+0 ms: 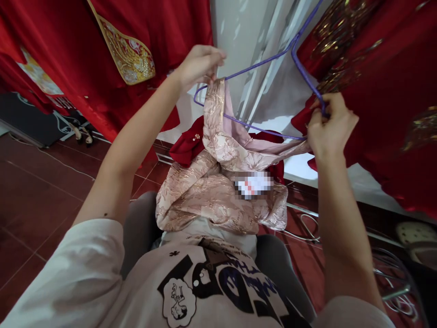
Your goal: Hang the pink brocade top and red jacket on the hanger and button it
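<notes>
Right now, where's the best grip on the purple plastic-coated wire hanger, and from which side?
Take the purple wire hanger on its bare upper-right stretch, coming from the upper right. That wire is clear of fabric, while the right hand holds the corner below it and the lower bar crosses the pink floral garment.

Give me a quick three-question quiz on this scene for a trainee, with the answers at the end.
1. True or false: the right hand grips the purple wire hanger.
2. What does the left hand pinch? A, a shoe; B, the pink brocade garment; C, a floor tile.
3. What colour are the hanging robes on either side?

Key: 1, true; 2, B; 3, red.
</notes>
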`<control>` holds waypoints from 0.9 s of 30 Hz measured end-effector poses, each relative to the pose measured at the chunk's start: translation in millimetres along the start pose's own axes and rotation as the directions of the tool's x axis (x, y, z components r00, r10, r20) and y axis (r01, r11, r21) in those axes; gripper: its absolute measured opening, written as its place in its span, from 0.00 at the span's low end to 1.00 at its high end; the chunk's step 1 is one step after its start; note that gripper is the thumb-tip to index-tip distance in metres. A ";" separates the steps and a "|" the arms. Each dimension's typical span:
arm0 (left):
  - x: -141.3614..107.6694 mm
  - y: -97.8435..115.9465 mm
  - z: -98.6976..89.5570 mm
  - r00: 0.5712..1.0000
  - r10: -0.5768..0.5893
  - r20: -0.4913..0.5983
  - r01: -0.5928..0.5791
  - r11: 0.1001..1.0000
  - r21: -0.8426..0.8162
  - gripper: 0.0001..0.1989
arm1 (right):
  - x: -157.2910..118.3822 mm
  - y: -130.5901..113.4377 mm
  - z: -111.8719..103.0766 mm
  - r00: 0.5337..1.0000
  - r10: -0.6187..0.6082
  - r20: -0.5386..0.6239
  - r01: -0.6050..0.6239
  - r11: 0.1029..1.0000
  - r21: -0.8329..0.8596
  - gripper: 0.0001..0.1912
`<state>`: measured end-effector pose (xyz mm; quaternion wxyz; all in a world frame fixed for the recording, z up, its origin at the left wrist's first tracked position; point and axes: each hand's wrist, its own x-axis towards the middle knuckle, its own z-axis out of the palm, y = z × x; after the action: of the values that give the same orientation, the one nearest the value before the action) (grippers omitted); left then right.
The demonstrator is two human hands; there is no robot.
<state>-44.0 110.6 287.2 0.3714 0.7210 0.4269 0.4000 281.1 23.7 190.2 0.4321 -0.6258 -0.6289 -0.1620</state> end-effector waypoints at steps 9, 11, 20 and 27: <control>-58.6 -141.1 -11.4 0.947 -0.300 0.116 0.237 0.894 0.381 0.17 | 13.9 -4.0 7.5 0.998 0.068 -0.014 -0.066 0.992 0.106 0.17; -73.9 -157.0 -3.1 0.950 -0.211 0.230 0.046 0.823 0.567 0.25 | 19.9 -9.2 9.8 0.998 0.068 0.003 -0.068 0.993 0.100 0.17; -86.2 -147.3 30.1 0.973 -0.167 0.158 -0.101 0.306 0.947 0.30 | 27.5 -49.1 19.7 0.993 0.070 0.094 -0.076 0.995 0.065 0.18; -83.5 -144.4 15.4 0.981 0.003 0.192 -0.185 0.293 0.938 0.25 | 25.3 -41.9 7.8 0.995 0.009 -0.097 0.012 0.977 0.211 0.26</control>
<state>-102.6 83.4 132.6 -0.1202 0.8525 0.5075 0.0342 243.5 39.0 218.7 0.5262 -0.5671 -0.6213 -0.1248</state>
